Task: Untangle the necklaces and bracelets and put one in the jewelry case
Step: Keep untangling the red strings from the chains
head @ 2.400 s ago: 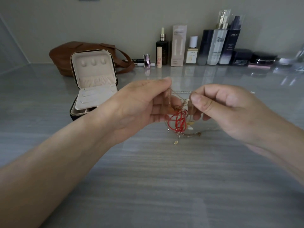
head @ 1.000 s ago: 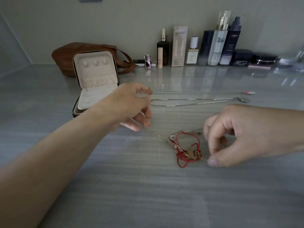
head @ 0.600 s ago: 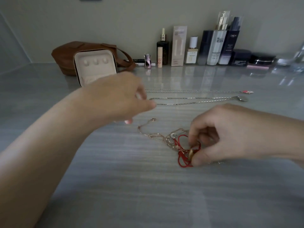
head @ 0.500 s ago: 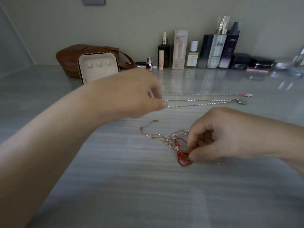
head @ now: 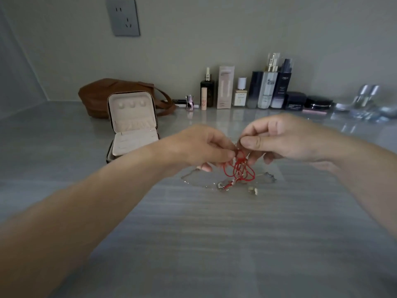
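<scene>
On the far wall at the left is a grey wall socket (head: 124,17). Below it, at the far left of the grey worktop (head: 214,244), a brown leather bag (head: 96,97) lies against the wall. The jewelry case (head: 133,125) stands just in front of the bag, open, with its cream lid upright; nothing can be made out inside it.

The left hand (head: 204,147) reaches in from the near left, thumb and curled fingers pinching the red cord bracelet (head: 238,171), which is held up over the middle of the worktop. The cord's loops hang down, knotted with a thin chain (head: 193,180) that trails onto the worktop under the hands. A small charm (head: 252,190) lies just right of the tangle. The right hand (head: 285,138) comes from the right; its thumb and forefinger pinch the top of the same tangle, fingertips nearly touching the left hand's.

Along the far wall, from left to right, stand a small pink bottle (head: 189,103), a pale tube (head: 203,102) with lettering too blurred to read, a dark dropper bottle (head: 207,89), a tall pink box (head: 225,87), a white-capped bottle (head: 241,93), a white pump bottle (head: 268,87) marked with a large "H", and a dark bottle (head: 283,84) reading "L'OREAL". Right of these are dark jars (head: 295,101) and a black compact (head: 318,102).
</scene>
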### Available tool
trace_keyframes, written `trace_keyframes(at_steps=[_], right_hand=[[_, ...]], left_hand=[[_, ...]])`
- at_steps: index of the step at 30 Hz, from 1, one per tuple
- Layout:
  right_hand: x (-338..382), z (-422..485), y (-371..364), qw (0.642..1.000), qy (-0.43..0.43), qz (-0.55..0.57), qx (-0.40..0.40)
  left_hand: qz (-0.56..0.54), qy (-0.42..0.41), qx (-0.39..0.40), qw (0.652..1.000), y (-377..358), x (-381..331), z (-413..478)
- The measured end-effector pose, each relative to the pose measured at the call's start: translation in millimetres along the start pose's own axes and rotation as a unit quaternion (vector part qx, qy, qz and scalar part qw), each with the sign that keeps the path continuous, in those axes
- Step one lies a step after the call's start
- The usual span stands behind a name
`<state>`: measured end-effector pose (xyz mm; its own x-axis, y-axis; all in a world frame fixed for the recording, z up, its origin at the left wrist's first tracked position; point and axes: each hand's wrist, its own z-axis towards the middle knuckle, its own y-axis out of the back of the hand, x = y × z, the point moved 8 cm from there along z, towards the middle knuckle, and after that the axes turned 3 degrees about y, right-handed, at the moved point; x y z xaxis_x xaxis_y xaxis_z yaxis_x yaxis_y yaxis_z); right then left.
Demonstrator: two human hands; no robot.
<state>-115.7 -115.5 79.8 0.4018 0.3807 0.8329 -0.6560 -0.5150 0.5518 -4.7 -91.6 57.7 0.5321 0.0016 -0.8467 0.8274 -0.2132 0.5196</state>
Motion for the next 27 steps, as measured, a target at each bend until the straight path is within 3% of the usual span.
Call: trace_keyframes(at_steps=[8,17,27], right_hand=[[0,0,0,0.999,-0.005,0.043,-0.013],[-21,-4,-16,0.966,-0.018,0.252,-0.051],[-27,-8,-20,0.987,-0.019,0.161,-0.004]], left_hand=[[-0.158,0.007,-0.035,0.987,14,8,-7],[-0.275,0.011,-0.133,0.952,28,21,-15],[-0.321,0.029,-0.176,0.93,56,30,-22]])
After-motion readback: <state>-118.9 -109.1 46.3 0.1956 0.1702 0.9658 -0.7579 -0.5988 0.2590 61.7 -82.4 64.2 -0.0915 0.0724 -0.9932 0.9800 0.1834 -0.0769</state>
